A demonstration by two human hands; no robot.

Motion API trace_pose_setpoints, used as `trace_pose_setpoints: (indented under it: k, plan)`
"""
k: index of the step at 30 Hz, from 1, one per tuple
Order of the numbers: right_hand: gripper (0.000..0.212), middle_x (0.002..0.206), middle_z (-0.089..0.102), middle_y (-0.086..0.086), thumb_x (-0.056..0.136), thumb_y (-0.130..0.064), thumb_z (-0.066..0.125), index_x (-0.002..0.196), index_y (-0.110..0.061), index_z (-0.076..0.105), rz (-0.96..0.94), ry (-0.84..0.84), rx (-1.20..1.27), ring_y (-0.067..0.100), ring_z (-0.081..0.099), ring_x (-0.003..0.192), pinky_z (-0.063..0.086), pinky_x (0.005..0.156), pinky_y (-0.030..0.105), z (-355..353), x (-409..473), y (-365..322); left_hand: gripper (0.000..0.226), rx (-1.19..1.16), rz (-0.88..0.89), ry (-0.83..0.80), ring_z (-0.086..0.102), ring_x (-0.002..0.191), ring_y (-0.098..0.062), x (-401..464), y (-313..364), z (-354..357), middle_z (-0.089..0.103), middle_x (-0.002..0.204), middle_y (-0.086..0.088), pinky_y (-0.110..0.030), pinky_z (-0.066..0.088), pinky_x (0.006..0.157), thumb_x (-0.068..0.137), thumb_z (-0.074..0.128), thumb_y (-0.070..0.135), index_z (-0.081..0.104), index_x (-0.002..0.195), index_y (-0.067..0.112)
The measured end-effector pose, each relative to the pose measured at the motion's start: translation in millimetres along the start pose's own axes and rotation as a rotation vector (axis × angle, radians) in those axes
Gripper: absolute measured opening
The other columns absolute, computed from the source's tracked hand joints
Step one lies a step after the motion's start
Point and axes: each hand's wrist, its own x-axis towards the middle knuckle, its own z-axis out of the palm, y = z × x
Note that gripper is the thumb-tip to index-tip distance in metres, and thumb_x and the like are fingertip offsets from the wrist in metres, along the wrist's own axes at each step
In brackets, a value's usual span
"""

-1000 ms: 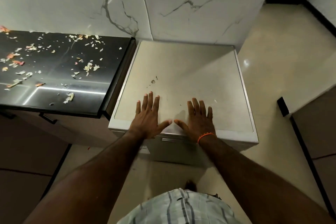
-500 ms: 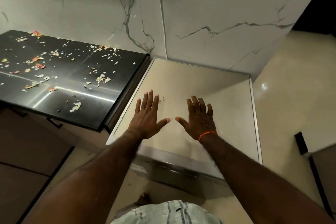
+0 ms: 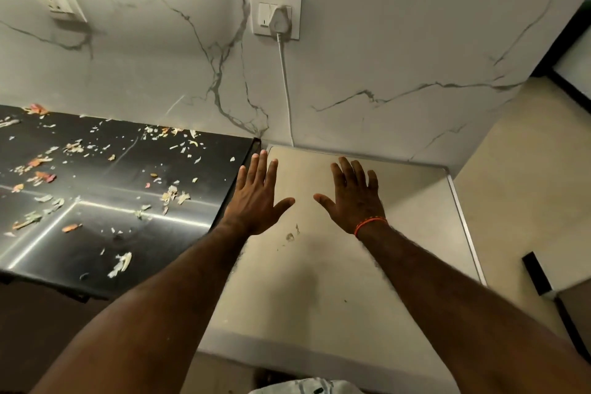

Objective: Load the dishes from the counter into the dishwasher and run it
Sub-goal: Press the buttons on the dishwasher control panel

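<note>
The dishwasher (image 3: 335, 281) is a pale grey box standing against the marble wall, seen from above; only its flat top shows, its front is hidden. My left hand (image 3: 256, 198) is stretched out with fingers straight and spread over the top's left part, near the counter edge. My right hand (image 3: 355, 198), with an orange band at the wrist, is spread the same way over the top's far middle. Neither hand holds anything. Whether the palms touch the top is unclear. No dishes are in view.
A black counter (image 3: 105, 217) strewn with vegetable scraps adjoins the dishwasher on the left. A white plug and cable (image 3: 281, 25) run from a wall socket down behind the dishwasher. A second socket (image 3: 57, 0) is at upper left. Pale floor (image 3: 527, 185) lies to the right.
My view has tilted up and moved closer, revealing the wall sockets. Both hands have moved from the dishwasher's front edge towards its back, still spread open.
</note>
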Motion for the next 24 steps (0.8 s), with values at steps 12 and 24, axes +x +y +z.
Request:
trace_pose_setpoints:
  k: [12, 24]
  plan:
    - [0.082, 0.165, 0.016, 0.008, 0.095, -0.070, 0.036, 0.156, -0.017, 0.023, 0.014, 0.083, -0.062, 0.032, 0.014, 0.150, 0.016, 0.118, 0.057, -31.6, 137.1, -13.3, 0.099, 0.065, 0.127, 0.050, -0.025, 0.151, -0.030, 129.0, -63.3, -29.8, -0.026, 0.165, -0.012, -0.052, -0.004, 0.125, 0.094, 0.035, 0.074, -0.010, 0.160, 0.017]
    - [0.078, 0.161, 0.025, 0.009, 0.095, -0.067, 0.041, 0.152, -0.015, 0.032, -0.012, 0.204, -0.144, 0.032, 0.025, 0.145, 0.024, 0.114, 0.055, -63.0, 214.4, -17.5, 0.082, 0.165, 0.145, 0.246, -0.019, 0.152, -0.038, 247.9, -101.7, -117.9, -0.022, 0.164, -0.019, -0.059, 0.003, 0.124, 0.092, 0.049, 0.067, 0.038, 0.145, 0.005]
